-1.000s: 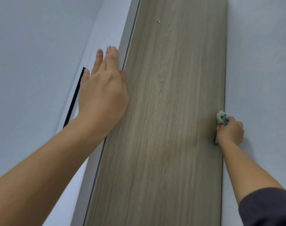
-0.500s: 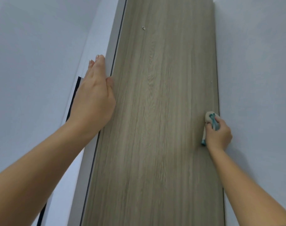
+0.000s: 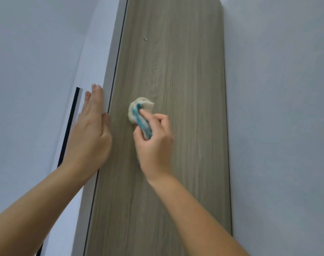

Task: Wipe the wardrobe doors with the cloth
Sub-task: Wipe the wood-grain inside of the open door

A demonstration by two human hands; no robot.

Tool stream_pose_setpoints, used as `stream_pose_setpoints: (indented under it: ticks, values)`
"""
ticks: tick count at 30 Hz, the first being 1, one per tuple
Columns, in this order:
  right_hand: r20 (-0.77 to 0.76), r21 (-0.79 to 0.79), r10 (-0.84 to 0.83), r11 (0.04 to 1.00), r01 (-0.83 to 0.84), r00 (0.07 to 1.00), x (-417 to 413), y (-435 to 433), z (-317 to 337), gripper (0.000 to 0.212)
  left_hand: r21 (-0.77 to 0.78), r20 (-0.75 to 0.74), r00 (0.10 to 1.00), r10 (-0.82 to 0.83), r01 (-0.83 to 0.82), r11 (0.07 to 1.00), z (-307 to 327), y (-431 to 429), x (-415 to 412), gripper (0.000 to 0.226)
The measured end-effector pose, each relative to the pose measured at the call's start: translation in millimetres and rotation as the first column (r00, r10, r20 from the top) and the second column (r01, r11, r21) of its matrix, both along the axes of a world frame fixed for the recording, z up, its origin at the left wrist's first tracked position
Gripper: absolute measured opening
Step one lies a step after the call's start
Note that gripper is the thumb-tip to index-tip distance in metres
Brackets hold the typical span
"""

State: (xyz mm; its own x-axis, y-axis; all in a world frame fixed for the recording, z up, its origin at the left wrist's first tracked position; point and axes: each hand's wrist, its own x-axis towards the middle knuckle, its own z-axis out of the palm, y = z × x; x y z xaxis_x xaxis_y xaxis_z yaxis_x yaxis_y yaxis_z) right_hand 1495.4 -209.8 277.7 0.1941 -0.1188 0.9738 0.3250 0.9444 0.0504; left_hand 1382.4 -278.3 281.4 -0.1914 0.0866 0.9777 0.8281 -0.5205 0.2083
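Nearest us, our two bare forearms reach up toward the wardrobe door (image 3: pixel 185 135), a tall wood-grain panel that fills the middle of the view. Our left hand (image 3: pixel 91 133) lies flat on the pale frame strip (image 3: pixel 109 84) just beside the door's left edge. Its fingers are straight and close together, the thumb touches the wood, and it holds nothing. Just to the right, our right hand (image 3: pixel 155 145) curls its fingers round the cloth (image 3: pixel 139 111), a small white-and-teal wad pressed against the door left of its centre line. We judge the cloth light, soft and limp, so it is best held bunched in the fingers with a pad of it standing out past the fingertips. A teal scrap seems to hang below the hand and could drag. The door looks stiff and smooth, likely a slick laminate the cloth will glide over with little effort. It may shift under pressure, so bracing at its edge seems sensible. Farther up, a small fitting (image 3: pixel 145 38) sits on the panel, and we think the cloth could snag there. Beyond it, the door's top corner meets the grey wall (image 3: pixel 277 108).
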Motion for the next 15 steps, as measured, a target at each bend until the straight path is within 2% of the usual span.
stream_pose_setpoints:
  ticks: [6, 10, 12, 15]
  values:
    - [0.142, 0.056, 0.046, 0.997, -0.055, 0.989, -20, -25, -26, 0.039, 0.027, -0.02, 1.0, -0.016, 0.016, 0.999, -28, 1, -4, 0.055]
    - [0.185, 0.071, 0.003, 0.997, -0.017, 0.983, -11, -18, -27, 0.039, 0.025, -0.036, 0.997, 0.069, -0.068, 0.997, -33, 1, -6, 0.058]
    - [0.125, 0.024, -0.031, 0.999, 0.028, 0.992, 5, 0, -24, 0.037, 0.017, -0.023, 0.991, 0.132, -0.131, 0.991, -33, 0, -3, 0.054]
    - [-0.051, -0.095, -0.096, 0.991, 0.091, 0.994, 49, 44, -17, 0.029, 0.005, -0.01, 0.98, 0.197, -0.196, 0.98, -35, 0, 1, 0.053]
